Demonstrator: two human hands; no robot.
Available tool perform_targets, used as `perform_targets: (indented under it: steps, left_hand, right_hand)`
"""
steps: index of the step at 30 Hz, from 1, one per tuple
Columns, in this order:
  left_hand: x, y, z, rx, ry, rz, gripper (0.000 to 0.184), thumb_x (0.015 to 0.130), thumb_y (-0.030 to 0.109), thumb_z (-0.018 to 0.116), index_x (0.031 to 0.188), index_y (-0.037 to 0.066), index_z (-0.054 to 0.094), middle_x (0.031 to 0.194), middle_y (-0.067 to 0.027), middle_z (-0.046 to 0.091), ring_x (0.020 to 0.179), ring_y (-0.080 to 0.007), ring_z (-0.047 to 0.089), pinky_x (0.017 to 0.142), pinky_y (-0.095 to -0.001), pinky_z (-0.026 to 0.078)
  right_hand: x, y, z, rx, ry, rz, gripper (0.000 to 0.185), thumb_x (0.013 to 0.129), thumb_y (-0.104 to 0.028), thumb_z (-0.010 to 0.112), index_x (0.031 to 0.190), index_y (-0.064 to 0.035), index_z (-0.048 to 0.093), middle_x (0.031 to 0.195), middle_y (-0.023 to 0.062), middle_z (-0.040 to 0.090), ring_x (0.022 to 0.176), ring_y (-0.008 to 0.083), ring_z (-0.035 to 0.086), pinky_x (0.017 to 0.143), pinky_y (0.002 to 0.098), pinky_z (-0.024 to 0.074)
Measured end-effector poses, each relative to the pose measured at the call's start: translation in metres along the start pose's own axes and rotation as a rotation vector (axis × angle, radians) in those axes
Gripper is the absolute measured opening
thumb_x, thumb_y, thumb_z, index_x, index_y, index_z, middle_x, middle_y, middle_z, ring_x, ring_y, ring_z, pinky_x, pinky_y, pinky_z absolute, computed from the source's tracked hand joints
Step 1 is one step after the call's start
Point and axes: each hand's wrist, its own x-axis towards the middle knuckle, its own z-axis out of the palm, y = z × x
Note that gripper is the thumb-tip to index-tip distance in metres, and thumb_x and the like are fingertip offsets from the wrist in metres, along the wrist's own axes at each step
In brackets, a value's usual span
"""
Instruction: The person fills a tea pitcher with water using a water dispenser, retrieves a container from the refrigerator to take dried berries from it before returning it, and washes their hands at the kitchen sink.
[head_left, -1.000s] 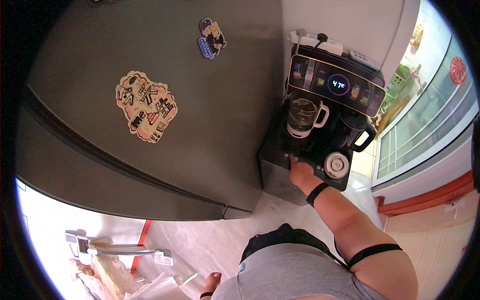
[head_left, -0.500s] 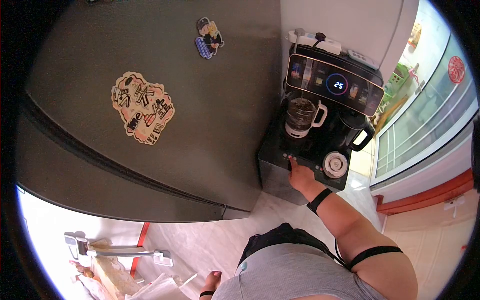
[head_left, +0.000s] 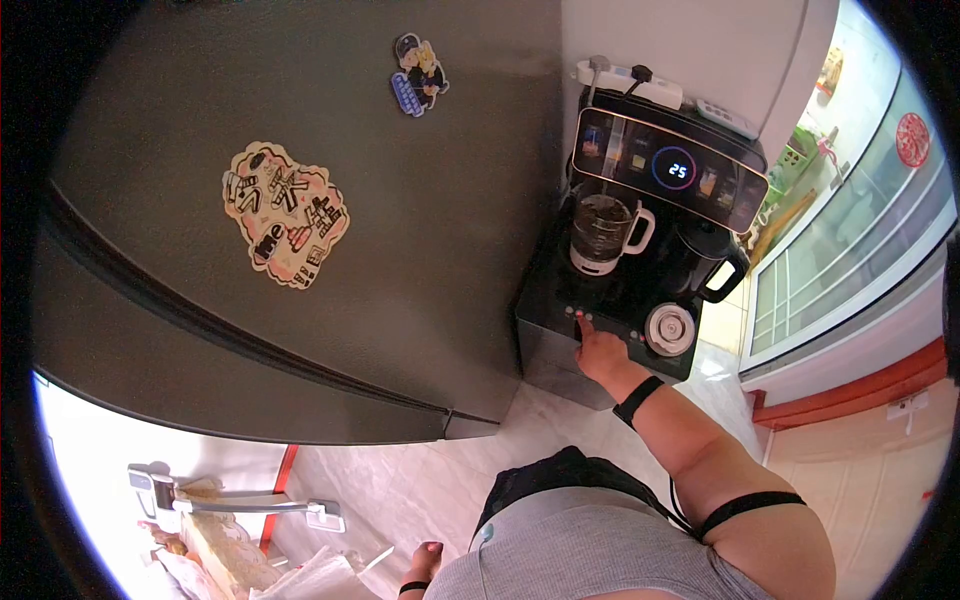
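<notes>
My right hand [head_left: 602, 355] reaches to the front edge of a black tea bar machine [head_left: 550, 345]. Its index finger is stretched out and touches a row of small buttons [head_left: 580, 315], while the other fingers curl under; it holds nothing. Behind that fingertip stands a glass kettle [head_left: 600, 225] with a white handle and dark contents. A black kettle [head_left: 705, 245] sits to its right, and a round white lid [head_left: 670, 330] lies near the front right corner. The display [head_left: 677, 171] reads 25. My left hand [head_left: 426, 562] hangs low beside my body, fingers curled, nothing visible in it.
A large dark refrigerator [head_left: 440, 230] with two magnets fills the left side. Behind the machine are a white power strip [head_left: 640, 88] and a remote control [head_left: 728, 117]. A framed glass door [head_left: 840, 230] stands at the right. Bags [head_left: 310, 580] lie at the lower left.
Almost nothing differs. My right index finger stays at the buttons, and the display still reads 25.
</notes>
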Motion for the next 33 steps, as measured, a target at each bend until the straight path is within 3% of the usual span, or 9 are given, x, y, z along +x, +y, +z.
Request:
perform_targets:
  steps: [12, 14, 21, 33]
  left_hand:
    - [0.009, -0.018, 0.011, -0.017, 0.0, 0.026, 0.033, 0.077, 0.034, 0.058, 0.093, 0.006, 0.062, 0.091, -0.0172, 0.062, 0.092, -0.0302, 0.058, 0.079, -0.0364, 0.046]
    - [0.032, -0.045, 0.029, -0.328, 0.003, -0.062, 0.033, 0.077, 0.034, 0.058, 0.093, 0.005, 0.061, 0.091, -0.0182, 0.062, 0.092, -0.0311, 0.058, 0.079, -0.0368, 0.046]
    - [0.035, -0.05, 0.034, -0.4, 0.013, -0.021, 0.035, 0.076, 0.034, 0.056, 0.093, 0.004, 0.061, 0.09, -0.0193, 0.062, 0.091, -0.0312, 0.058, 0.079, -0.0367, 0.046]
    - [0.012, -0.024, 0.02, -0.21, 0.0, -0.053, 0.036, 0.076, 0.034, 0.055, 0.092, 0.003, 0.061, 0.089, -0.0196, 0.062, 0.091, -0.0308, 0.059, 0.079, -0.0368, 0.046]
  right_hand:
    - [0.018, 0.003, 0.012, 0.011, 0.026, 0.008, 0.066, 0.077, -0.027, 0.056, 0.133, -0.0093, 0.027, 0.091, 0.0189, 0.061, 0.082, 0.0334, 0.06, 0.071, 0.0421, 0.0488]
    - [0.015, -0.001, 0.006, -0.006, 0.012, 0.024, 0.064, 0.077, -0.027, 0.055, 0.133, -0.0097, 0.027, 0.093, 0.0187, 0.061, 0.084, 0.0332, 0.06, 0.072, 0.0419, 0.0486]
    - [0.02, 0.003, 0.007, -0.014, -0.022, 0.043, 0.061, 0.078, -0.024, 0.051, 0.132, -0.0109, 0.028, 0.097, 0.0188, 0.06, 0.088, 0.0327, 0.059, 0.075, 0.0421, 0.048]
    - [0.016, 0.001, -0.001, 0.004, -0.057, 0.04, 0.063, 0.078, -0.022, 0.05, 0.134, -0.0092, 0.024, 0.104, 0.0196, 0.057, 0.092, 0.0332, 0.058, 0.078, 0.0413, 0.0467]
